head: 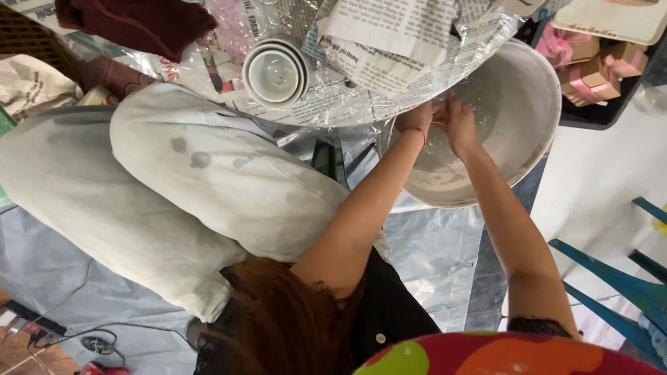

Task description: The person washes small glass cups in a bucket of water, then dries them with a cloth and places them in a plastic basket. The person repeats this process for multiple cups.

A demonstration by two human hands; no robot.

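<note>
Down in the big white basin [528,97], both of your hands are together just left of its middle, your left hand [417,119] touching your right hand [460,123] over the shallow water. Neither is nearer; they meet at the same spot, fingers pointing toward the far rim. Whatever's between them is hidden (too small, too much glare), so I can't tell if your fingers are clenched on something or just rubbing together. Stacked bowls [275,72] sit well off to the left on the newspaper [379,42].
</note>
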